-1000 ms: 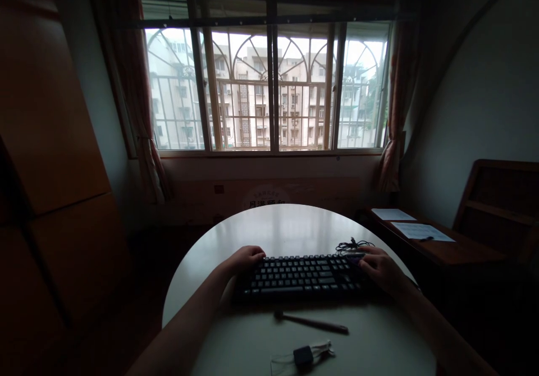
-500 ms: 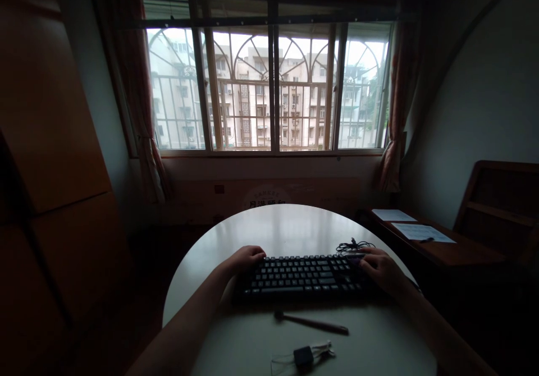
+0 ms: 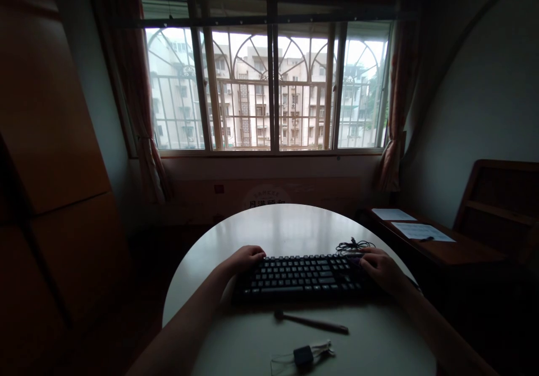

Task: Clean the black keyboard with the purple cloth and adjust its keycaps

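Observation:
A black keyboard (image 3: 295, 278) lies across a round white table (image 3: 269, 227). My left hand (image 3: 246, 257) grips its upper left corner, fingers closed over the back edge. At the right end my right hand (image 3: 379, 266) is closed round the keyboard's side. A coiled black cable (image 3: 353, 245) rests behind the keyboard near my right hand. In front of the keyboard lies a thin brush-like stick (image 3: 314, 324) with a dark round head. Nearer still is a small dark block (image 3: 303, 356) with pale wires or clips beside it.
To the right stands a low brown wooden table (image 3: 475, 252) with two paper sheets (image 3: 421, 232) and a dark pen-like item on it. A wooden cabinet (image 3: 63, 140) is at the left. Beyond the round table is a barred window (image 3: 273, 90) between curtains.

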`<state>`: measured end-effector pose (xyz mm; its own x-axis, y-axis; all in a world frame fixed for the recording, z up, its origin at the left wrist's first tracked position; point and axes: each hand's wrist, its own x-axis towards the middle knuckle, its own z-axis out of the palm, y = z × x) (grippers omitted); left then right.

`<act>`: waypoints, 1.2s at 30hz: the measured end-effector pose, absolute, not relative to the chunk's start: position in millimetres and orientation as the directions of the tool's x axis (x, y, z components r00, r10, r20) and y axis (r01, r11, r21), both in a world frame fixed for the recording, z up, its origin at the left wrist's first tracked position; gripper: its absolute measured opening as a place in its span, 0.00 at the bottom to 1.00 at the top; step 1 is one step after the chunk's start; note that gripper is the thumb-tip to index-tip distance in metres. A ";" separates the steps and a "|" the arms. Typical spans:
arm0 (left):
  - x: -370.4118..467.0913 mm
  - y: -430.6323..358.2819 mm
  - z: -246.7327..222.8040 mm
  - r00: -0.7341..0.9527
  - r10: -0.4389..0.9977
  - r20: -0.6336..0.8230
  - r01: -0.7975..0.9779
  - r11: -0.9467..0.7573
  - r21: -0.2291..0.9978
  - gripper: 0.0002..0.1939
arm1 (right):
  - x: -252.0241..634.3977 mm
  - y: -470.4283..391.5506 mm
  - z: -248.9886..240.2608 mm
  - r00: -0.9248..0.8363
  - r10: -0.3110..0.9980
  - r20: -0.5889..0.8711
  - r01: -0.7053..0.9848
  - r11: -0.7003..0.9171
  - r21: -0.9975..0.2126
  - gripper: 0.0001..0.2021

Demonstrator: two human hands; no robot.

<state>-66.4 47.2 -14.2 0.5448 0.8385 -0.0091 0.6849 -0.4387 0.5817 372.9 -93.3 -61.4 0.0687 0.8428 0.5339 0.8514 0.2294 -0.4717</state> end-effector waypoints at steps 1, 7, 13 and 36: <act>-66.5 47.4 -14.3 0.544 0.839 -0.010 0.685 -0.438 0.583 0.19 | 373.1 -93.0 -61.7 0.070 0.842 0.535 0.850 0.231 -0.474 0.14; -66.0 46.4 -13.4 0.549 0.836 -0.007 0.691 -0.449 0.567 0.20 | 373.2 -92.3 -62.0 0.064 0.851 0.522 0.865 0.213 -0.454 0.15; -66.2 45.9 -13.2 0.553 0.833 0.012 0.685 -0.463 0.562 0.20 | 373.6 -91.9 -62.6 0.061 0.855 0.515 0.866 0.211 -0.453 0.15; -64.5 41.1 -8.8 0.537 0.843 -0.011 0.694 -0.435 0.574 0.20 | 375.7 -88.9 -66.2 0.056 0.859 0.509 0.869 0.209 -0.449 0.16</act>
